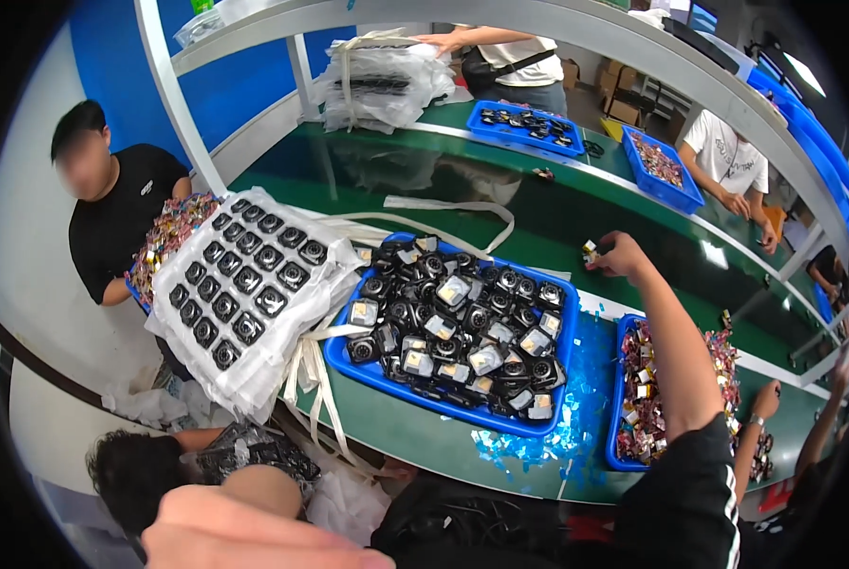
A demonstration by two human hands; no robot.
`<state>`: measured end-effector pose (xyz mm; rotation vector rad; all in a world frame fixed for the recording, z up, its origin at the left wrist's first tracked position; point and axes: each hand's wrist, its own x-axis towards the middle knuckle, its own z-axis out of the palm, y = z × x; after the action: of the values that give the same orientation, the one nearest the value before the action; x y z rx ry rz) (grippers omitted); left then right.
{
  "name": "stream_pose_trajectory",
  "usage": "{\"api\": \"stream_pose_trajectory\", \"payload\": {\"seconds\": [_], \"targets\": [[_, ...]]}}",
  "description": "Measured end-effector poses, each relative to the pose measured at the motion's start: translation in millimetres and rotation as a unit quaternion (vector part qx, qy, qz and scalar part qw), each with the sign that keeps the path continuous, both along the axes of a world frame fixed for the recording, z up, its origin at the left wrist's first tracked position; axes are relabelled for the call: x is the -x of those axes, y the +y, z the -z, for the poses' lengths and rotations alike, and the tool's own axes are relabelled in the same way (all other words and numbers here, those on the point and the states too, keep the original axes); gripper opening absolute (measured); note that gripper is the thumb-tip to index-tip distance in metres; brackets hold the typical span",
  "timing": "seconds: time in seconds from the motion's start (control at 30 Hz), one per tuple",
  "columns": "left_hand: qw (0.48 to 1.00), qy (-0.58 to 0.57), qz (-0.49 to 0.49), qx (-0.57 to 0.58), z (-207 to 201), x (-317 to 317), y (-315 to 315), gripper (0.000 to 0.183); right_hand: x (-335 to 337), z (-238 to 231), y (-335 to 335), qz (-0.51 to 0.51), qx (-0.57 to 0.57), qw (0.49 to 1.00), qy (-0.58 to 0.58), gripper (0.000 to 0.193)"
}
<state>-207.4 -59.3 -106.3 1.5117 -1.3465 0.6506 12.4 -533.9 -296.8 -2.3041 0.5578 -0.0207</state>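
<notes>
My right arm, in a black sleeve with white stripes, reaches over the green belt (538, 223). At its end my right hand (622, 256) is closed in a pinch on a small white-and-yellow part (590, 252). Close at the lower edge, my left hand (244, 531) shows curled fingers; what they hold, if anything, is hidden. Between the hands stands a blue tray (453, 412) heaped with small black camera-like units (477, 318), several showing pale square faces. Beneath my right forearm, another blue tray (618, 417) contains small parts with pinkish wires (719, 360).
A white molded tray (254, 375) of black units lies tilted at left, near loose white straps (322, 398). Blue film scraps (567, 427) litter the bench. Further blue trays (576, 149) and wrapped stacked trays (377, 85) stand beyond. Several co-workers surround the line; a metal frame (173, 104) arches overhead.
</notes>
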Motion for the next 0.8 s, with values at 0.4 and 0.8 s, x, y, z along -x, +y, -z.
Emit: {"api": "stream_pose_trajectory", "payload": {"seconds": [0.4,0.8], "targets": [[0.963,0.062,-0.258,0.038,55,-111,-47,0.021,38,-11,-14,-0.091,0.235,0.967,-0.043,0.053],[0.896,0.039,-0.377,-0.23,189,-186,-88,0.018,229,-113,107,-0.287,0.087,0.947,-0.111,0.029]]}}
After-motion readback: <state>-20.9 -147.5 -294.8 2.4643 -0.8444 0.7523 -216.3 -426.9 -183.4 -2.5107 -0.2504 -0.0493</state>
